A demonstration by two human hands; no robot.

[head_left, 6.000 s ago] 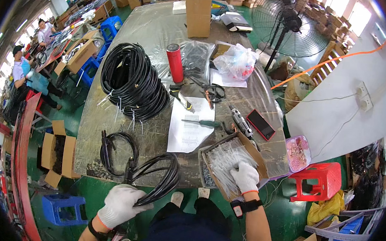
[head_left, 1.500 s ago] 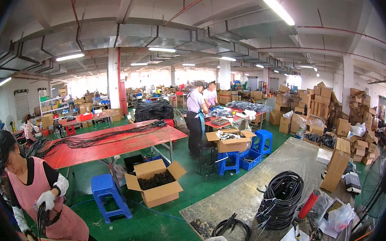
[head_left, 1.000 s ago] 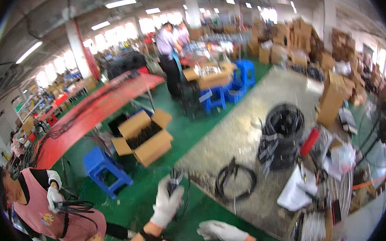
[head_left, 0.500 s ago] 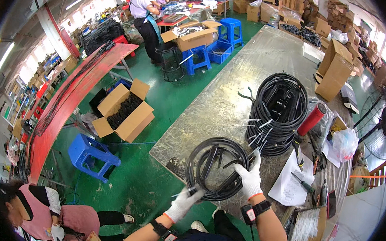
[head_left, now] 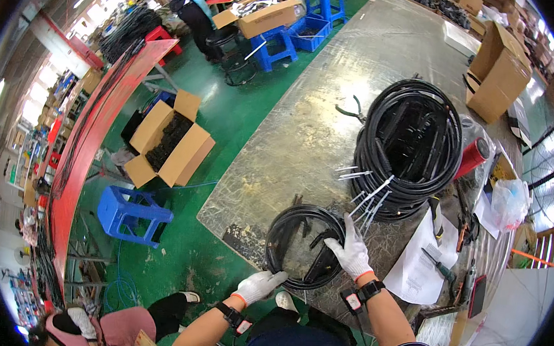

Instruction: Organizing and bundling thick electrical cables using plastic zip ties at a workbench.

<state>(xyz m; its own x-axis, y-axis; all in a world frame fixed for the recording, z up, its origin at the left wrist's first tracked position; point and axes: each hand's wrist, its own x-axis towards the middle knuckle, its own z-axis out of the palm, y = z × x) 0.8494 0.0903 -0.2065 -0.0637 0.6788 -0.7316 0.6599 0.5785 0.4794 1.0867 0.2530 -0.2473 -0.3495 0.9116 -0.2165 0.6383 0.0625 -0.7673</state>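
Note:
At the near edge of the metal table lies a coil of black cable, with dark connector pieces inside its loop. My left hand, in a white glove, is closed on the coil's near-left rim. Gloved likewise, my right hand grips the right rim, its thumb over the inside and its fingers along the outer side. Just beyond, to the right, rises a larger stack of black cable coils, with several white ties sticking out of its near-left side.
Pliers lie left of the stack; a red roll, paper sheet and screwdriver are at right. An open carton and blue stool stand on the green floor. A co-worker in pink is at lower left.
My left hand has come against the coil's near rim, and the loose cable end by it no longer shows. The coil looks tighter and smaller. My view has shifted.

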